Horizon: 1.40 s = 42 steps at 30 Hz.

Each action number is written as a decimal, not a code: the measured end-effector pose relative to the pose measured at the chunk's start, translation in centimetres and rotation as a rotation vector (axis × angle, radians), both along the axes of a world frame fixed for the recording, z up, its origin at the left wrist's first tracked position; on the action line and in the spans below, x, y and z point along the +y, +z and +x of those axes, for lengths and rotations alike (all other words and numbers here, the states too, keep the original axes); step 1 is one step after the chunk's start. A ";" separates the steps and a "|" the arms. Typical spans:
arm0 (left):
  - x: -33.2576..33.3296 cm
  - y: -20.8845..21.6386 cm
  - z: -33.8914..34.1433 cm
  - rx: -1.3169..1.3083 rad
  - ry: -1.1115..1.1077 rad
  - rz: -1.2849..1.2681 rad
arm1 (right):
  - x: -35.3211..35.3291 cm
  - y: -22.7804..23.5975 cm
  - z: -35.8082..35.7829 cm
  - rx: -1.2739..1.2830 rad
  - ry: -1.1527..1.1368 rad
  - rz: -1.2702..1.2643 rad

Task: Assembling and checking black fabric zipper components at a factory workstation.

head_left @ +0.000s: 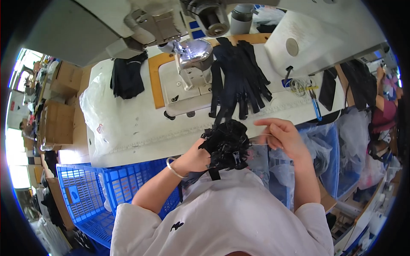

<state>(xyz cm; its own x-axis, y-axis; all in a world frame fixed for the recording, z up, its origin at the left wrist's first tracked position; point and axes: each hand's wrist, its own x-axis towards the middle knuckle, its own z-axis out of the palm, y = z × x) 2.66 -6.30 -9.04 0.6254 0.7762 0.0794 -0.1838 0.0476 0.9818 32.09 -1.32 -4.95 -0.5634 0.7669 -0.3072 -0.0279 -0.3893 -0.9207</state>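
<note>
In front of my chest, a thick bunch of black fabric strips (228, 145) is held by my left hand (196, 156), whose fingers are mostly hidden behind it. The gathered ends face up, crumpled together. Just right of the bunch, my right hand (285, 138) has its fingers bent around a thin pale cord (257, 144) that stretches to the bunch; its index finger points left. Beyond the bunch, more long black strips (239, 81) lie spread on the white sewing table (145, 145), beside the sewing machine (188, 79).
A stack of black pieces (128, 77) and a clear plastic bag (99, 113) lie at left. Blue-handled nippers (315, 104), coiled cord (297, 87) and a dark phone-like slab (328, 90) lie at right. Below stand a blue crate (85, 200) and a bag-lined blue bin (345, 170).
</note>
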 end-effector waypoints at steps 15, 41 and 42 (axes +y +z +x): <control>-0.9 6.3 -0.1 1.132 0.427 0.389 | -6.9 11.0 -9.3 -0.772 0.859 0.828; -13.7 7.3 -6.0 0.204 0.714 0.040 | -5.7 -3.4 -9.8 1.007 0.091 -0.637; -13.0 7.6 -5.9 0.404 0.637 0.195 | -6.0 -3.0 -10.8 0.765 0.253 -0.552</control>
